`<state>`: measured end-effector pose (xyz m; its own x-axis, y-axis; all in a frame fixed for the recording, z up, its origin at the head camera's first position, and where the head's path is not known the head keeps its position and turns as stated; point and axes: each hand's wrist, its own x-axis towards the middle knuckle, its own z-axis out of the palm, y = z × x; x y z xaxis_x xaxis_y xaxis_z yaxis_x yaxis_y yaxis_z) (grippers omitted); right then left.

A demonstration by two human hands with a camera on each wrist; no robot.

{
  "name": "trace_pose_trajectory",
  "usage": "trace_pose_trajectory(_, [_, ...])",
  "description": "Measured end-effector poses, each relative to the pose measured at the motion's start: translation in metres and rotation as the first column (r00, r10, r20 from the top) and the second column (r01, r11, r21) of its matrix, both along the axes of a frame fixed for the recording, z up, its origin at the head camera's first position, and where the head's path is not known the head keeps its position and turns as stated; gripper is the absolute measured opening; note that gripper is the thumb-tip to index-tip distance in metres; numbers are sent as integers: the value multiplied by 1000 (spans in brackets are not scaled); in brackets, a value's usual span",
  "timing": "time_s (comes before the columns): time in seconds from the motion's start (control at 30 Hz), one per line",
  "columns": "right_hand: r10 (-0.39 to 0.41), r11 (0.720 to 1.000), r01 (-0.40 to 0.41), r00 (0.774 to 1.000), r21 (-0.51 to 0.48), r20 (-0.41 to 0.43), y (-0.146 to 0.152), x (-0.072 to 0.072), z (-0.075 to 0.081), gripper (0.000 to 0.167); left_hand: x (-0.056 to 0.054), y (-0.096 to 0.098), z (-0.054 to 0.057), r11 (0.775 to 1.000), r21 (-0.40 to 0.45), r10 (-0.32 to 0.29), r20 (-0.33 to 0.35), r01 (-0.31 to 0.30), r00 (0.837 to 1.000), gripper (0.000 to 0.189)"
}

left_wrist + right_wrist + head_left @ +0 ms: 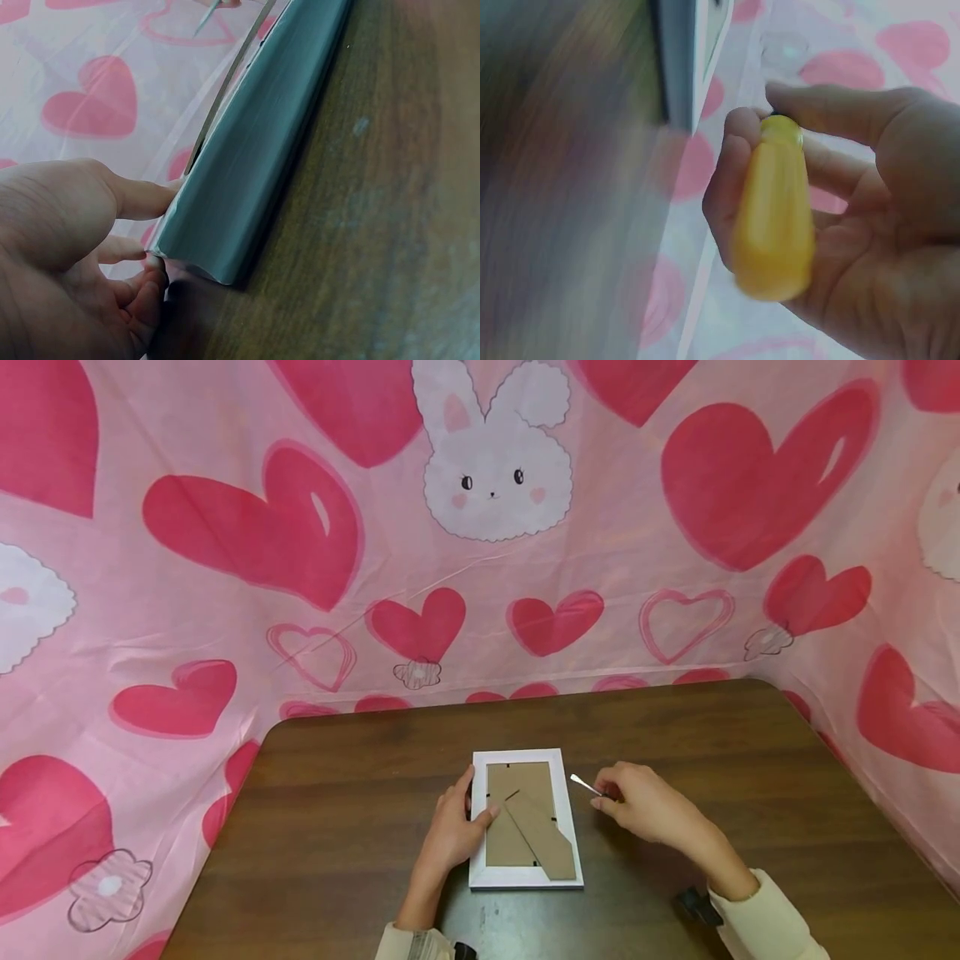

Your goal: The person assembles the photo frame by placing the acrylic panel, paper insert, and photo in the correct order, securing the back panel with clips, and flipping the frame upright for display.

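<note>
A white picture frame (561,793) lies on its face on the table, with its brown backing board (501,843) upward. Several small black tabs (508,766) show along the board's edges, and a brown stand leg (551,843) slants across it toward the lower right corner. My left hand (455,827) grips the frame's left side, thumb on top and fingers at the outer edge. Right of the frame, my right hand (648,806) holds a screwdriver (585,784) whose flat metal tip points up and left, apart from the frame. Its yellow handle (772,217) shows in the right wrist view.
The dark wooden table (337,810) extends on both sides of the frame. A pink cloth (480,568) with hearts and rabbit faces hangs behind the table and along its sides. A dark band (697,907) sits at the right wrist.
</note>
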<state>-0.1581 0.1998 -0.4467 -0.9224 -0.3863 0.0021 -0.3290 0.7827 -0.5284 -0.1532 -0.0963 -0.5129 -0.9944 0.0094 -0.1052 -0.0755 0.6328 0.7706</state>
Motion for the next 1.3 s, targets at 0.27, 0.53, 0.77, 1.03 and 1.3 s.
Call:
trace_pose_trajectory(0.27, [-203,979,202,976,13,76,45,-20,-10,14,0,0,0,1000,-8,6,1,-6,1000,82])
trace_pose_trajectory(0.53, [-306,952,301,940,54,151,82,-33,-28,21,0,3,0,1000,2,0,7,0,1000,82])
trace_pose_trajectory(0.77, [-341,940,338,924,46,174,89,-39,-31,23,-1,1,-1,1000,3,-8,-23,8,1000,82])
trace_pose_trajectory(1.03, [-373,927,372,903,43,214,86,-43,-33,25,-1,-1,-1,1000,-6,-17,-33,17,999,81])
trace_pose_trajectory(1.3, [-383,922,384,894,42,232,84,-42,-33,27,0,-1,1,1000,-8,-15,-12,15,1000,82])
